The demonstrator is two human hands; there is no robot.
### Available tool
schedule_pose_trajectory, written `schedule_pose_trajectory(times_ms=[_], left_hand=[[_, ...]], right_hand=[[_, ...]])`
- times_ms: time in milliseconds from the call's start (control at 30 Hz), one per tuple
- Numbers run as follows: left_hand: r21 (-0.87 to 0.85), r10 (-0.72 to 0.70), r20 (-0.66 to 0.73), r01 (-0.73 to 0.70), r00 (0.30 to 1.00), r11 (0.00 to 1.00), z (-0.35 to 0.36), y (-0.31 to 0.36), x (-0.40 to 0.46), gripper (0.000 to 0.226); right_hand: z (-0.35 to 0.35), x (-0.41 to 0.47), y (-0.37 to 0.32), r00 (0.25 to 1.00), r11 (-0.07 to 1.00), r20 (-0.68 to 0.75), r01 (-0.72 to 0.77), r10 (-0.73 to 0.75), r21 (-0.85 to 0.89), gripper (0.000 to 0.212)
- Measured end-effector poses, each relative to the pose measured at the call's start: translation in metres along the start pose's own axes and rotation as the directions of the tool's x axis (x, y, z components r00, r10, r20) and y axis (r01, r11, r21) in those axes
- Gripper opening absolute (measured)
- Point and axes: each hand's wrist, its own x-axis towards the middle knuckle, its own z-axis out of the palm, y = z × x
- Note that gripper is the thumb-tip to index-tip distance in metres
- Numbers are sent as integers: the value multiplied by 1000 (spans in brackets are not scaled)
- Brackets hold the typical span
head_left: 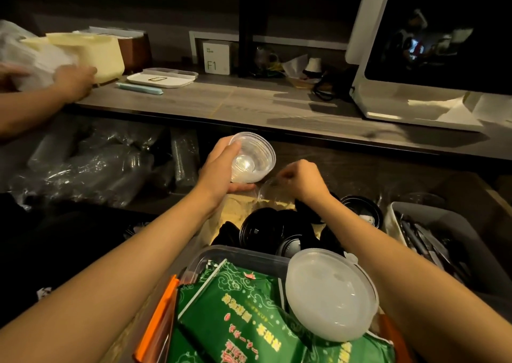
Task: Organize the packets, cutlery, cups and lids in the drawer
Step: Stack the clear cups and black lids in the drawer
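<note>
Dim room; grey wood-grain counter [249, 105]; dark screen [443, 36] at right.

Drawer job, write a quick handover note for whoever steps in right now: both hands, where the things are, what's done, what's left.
Left hand: grips a stack of clear plastic cups, held over the back of the drawer.
Right hand: pinches a clear lid just below the cups.
Black lids lie loose mid-drawer.
Green packets sit in a clear container at the front, a large translucent lid resting on them.
Wrapped cutlery is in the white tray on the right.
Done: packets and cutlery look binned.
Left: set down the cups, gather the clear and black lids, move the large lid.
Another person's hand is busy on the counter.
</note>
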Motion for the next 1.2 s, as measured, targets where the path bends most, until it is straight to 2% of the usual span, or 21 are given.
schedule_pose_trajectory(times_ms=[100,200,300,367,400,433,500,567,733,867,933,967,1067,1100,1133,1200], left_hand=[[127,-15,7,14,1000,992,2,-4,1,23],[192,-7,1,7,1000,981,2,-7,1,22],[230,-9,3,8,1000,973,1,-8,0,26],[253,-9,8,6,1000,967,1,-8,0,30],[255,-10,11,7,1000,967,1,-8,1,29],[254,-14,13,10,1000,967,1,-9,2,29],[247,-29,20,24,999,969,1,-9,3,30],[242,-56,36,46,998,969,1,-8,3,32],[165,-95,93,79,991,983,0,-5,0,31],[188,-62,123,38,990,982,-1,-3,-4,33],[192,-29,78,14,996,981,-1,-2,-3,31],[175,-13,50,4,999,985,-1,-1,-2,28],[26,49,-34,-48,998,999,-1,3,-2,26],[-31,71,-63,-73,995,997,-2,4,-2,26],[-71,96,-92,-103,991,992,-3,5,-2,26],[-98,153,-160,-170,975,981,-6,5,-3,26]], right_hand=[[-17,-8,-6,965,969,-232,-62,119,237,21],[-27,-13,-9,864,903,-435,-49,252,427,21],[-35,-14,-9,777,735,-488,48,398,676,18],[-40,-15,-10,810,562,-408,120,421,818,16],[-41,-17,-13,857,498,-354,135,376,857,16],[-40,-20,-16,900,481,-308,133,307,867,16],[-34,-23,-20,951,544,-251,117,178,831,16],[-27,-24,-25,966,611,-232,116,114,783,17],[-21,-24,-38,974,651,-220,126,63,748,18],[-19,-23,-44,975,651,-220,149,28,744,18],[-20,-22,-47,985,613,-161,93,57,784,16],[-20,-22,-48,991,558,-110,45,83,829,16],[-23,-19,-51,983,270,80,-122,164,955,33],[-24,-17,-50,970,231,128,-175,207,957,36],[-23,-15,-48,956,246,166,-226,242,942,34],[-18,-12,-45,940,385,237,-319,244,866,26]])
